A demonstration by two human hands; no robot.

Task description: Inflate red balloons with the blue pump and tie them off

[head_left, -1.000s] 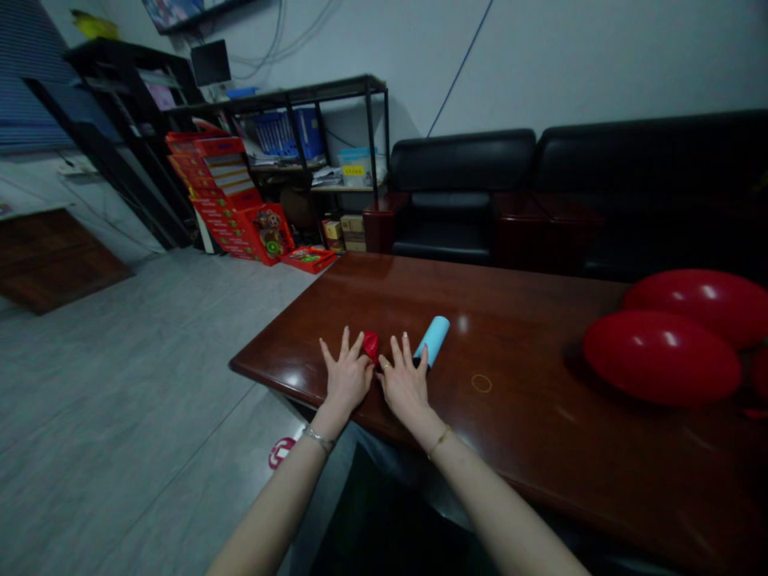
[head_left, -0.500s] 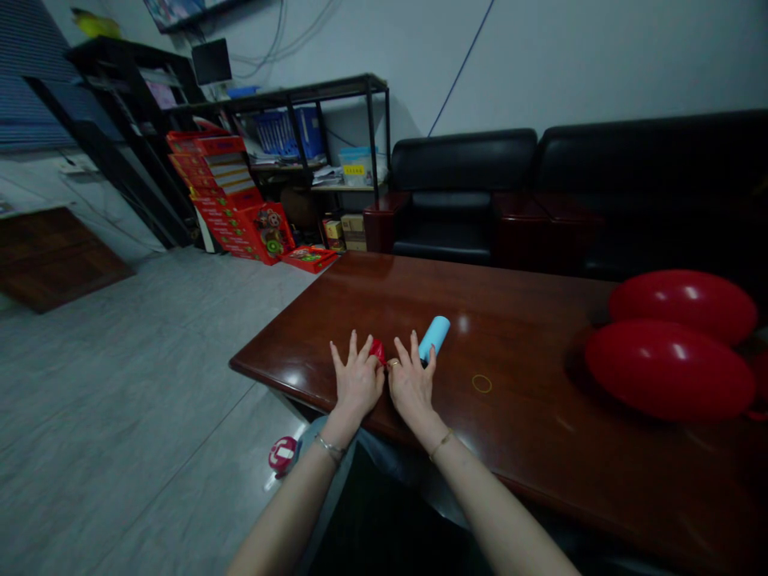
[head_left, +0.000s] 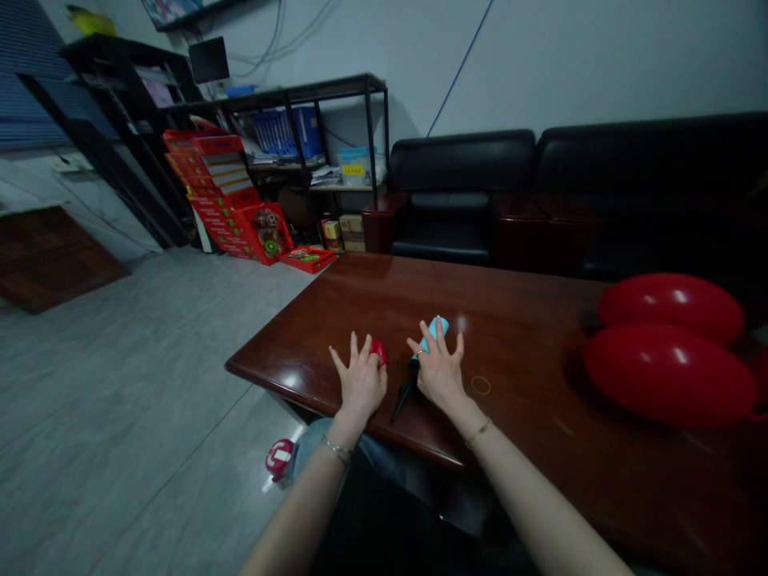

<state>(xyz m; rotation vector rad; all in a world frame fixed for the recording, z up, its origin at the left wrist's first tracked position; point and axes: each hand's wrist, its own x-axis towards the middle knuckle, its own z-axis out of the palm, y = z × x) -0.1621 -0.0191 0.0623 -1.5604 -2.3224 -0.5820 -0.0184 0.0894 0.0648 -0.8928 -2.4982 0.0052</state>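
Observation:
My left hand (head_left: pixel 363 379) is near the table's front edge, thumb and forefinger pinched on a small, limp red balloon (head_left: pixel 379 350). Its other fingers are stretched out. Over a light blue balloon pump (head_left: pixel 441 325) with a black tapered nozzle (head_left: pixel 406 394) is my right hand (head_left: pixel 441 370), fingers spread. The hand covers part of the pump, and whether the fingertips touch it is hard to tell. A thin yellow rubber band (head_left: pixel 481 386) lies on the table to the right of that hand.
Large inflated red balloons (head_left: pixel 669 374) lie on the right of the brown wooden table (head_left: pixel 510 448). Black sofas (head_left: pixel 465 160) stand behind it. Red boxes (head_left: pixel 225 204) are stacked at the left beside a shelf (head_left: pixel 336 88). A red-and-white round object (head_left: pixel 279 458) is by the floor.
My right hand has left the red balloon and moved right, over the blue pump. The pump's black nozzle now shows. My left hand stays with the balloon.

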